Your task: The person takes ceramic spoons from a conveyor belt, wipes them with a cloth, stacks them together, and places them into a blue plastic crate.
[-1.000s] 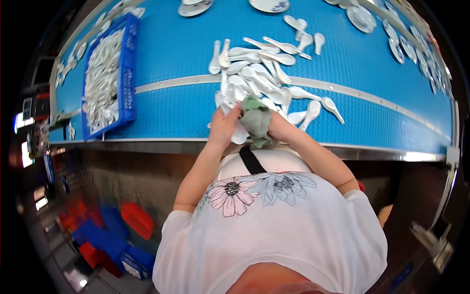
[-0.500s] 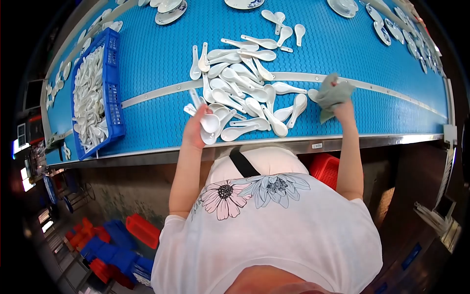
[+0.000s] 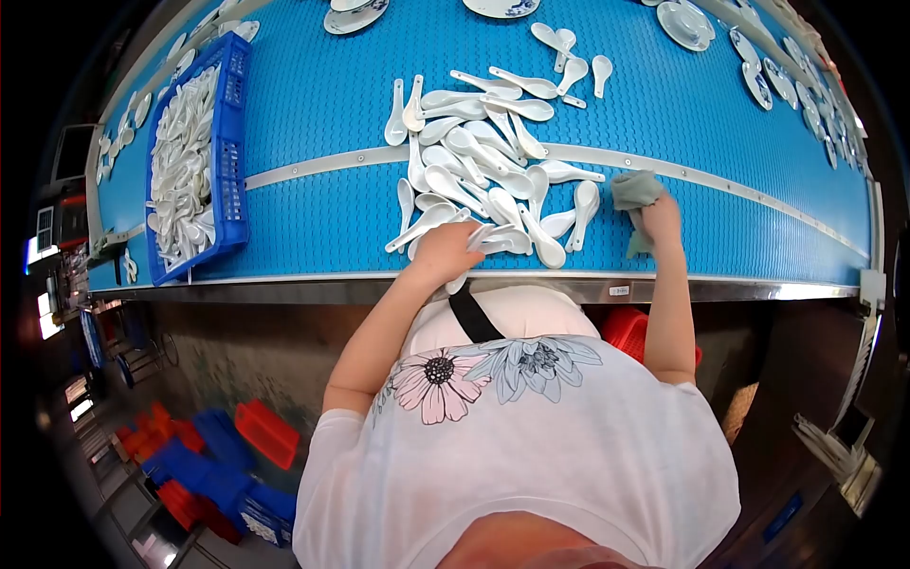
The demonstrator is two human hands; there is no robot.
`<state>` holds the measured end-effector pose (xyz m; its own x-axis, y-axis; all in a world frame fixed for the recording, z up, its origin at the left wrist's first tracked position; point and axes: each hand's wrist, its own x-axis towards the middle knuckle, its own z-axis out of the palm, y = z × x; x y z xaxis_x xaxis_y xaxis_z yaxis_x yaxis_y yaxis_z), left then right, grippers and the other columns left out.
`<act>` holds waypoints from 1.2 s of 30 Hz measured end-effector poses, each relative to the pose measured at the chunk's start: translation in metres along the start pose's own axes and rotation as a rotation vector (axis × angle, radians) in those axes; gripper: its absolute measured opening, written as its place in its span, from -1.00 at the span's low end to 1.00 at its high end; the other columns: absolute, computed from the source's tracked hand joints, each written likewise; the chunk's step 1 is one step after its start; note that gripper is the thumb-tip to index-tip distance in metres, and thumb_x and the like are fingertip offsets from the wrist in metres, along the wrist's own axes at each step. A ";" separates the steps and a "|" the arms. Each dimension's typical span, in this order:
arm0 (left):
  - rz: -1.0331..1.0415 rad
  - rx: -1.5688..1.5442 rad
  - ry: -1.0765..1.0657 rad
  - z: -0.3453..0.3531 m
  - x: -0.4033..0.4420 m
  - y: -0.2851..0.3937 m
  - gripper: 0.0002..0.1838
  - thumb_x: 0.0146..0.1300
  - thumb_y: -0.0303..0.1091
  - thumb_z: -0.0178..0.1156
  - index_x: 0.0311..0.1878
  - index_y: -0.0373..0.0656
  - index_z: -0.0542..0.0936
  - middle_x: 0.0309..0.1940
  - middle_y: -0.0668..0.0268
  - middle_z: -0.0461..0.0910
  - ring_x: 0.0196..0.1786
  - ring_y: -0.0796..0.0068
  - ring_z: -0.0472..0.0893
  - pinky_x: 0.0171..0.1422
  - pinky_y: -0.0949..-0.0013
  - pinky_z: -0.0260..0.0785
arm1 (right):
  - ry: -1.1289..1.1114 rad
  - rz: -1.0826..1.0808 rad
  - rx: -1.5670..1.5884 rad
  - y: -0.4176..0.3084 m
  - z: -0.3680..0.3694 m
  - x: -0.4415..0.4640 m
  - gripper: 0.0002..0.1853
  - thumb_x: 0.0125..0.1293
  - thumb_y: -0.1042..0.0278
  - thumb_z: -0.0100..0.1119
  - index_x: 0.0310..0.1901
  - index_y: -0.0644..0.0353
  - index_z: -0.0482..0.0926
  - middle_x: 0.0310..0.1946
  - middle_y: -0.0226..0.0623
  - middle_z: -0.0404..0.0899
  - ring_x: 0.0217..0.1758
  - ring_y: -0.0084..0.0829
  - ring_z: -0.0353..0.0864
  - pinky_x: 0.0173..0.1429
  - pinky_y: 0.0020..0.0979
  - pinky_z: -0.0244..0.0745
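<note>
My left hand (image 3: 449,252) is closed around white spoons at the near left edge of a loose spoon pile (image 3: 483,152); part of a spoon shows below its fingers. To the right of the pile, my right hand (image 3: 661,220) grips a grey-green cloth (image 3: 636,191) just above the blue surface. The white spoons lie across one another in several directions, with a few separate ones (image 3: 572,74) beyond the pile. How many spoons my left hand holds is hidden by its fingers.
A blue basket (image 3: 230,142) full of white spoons stands at the left on the blue belt (image 3: 322,114). Plates (image 3: 684,26) lie along the far side and right. A metal edge (image 3: 739,290) runs along the front. Red and blue crates (image 3: 266,432) are on the floor at lower left.
My right hand moved right from beside my left hand, taking the cloth along. My left hand went left with spoons, then came back right and lower over the pile's near edge.
</note>
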<state>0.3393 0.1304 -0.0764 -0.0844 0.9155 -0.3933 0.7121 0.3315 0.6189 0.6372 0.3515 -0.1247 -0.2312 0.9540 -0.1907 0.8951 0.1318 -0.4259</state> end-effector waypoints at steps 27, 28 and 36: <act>0.252 0.515 -0.197 0.024 0.030 0.010 -0.78 -0.19 -0.33 0.22 -0.37 -0.07 0.54 -0.40 0.24 0.55 -0.32 0.20 0.55 -0.27 0.19 0.38 | -0.208 -0.130 0.474 -0.087 -0.029 -0.002 -0.60 -0.05 0.20 0.29 -0.17 0.21 0.52 -0.34 -0.20 0.57 -0.25 -0.31 0.57 -0.16 -0.38 0.44; 0.237 0.469 -0.181 0.020 0.030 0.011 -0.78 -0.19 -0.30 0.22 -0.38 -0.07 0.54 -0.41 0.23 0.54 -0.33 0.19 0.55 -0.29 0.19 0.38 | -0.125 -0.149 0.472 -0.090 -0.034 0.006 -0.63 -0.04 0.44 0.23 -0.11 0.23 0.49 -0.26 -0.21 0.56 -0.17 -0.33 0.55 -0.09 -0.41 0.42; -0.104 -0.053 0.043 -0.018 0.016 0.000 -0.68 -0.09 -0.20 0.22 -0.24 -0.13 0.57 -0.41 0.16 0.57 -0.40 0.23 0.55 -0.28 0.28 0.36 | 0.114 -0.552 0.402 -0.145 0.045 0.071 -0.54 -0.12 0.65 0.04 -0.08 0.13 0.48 -0.09 -0.16 0.48 -0.01 -0.16 0.42 0.05 -0.30 0.33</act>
<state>0.3254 0.1495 -0.0708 -0.1867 0.8843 -0.4281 0.6599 0.4357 0.6121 0.4733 0.3882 -0.1164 -0.5511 0.8012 0.2331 0.4419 0.5172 -0.7329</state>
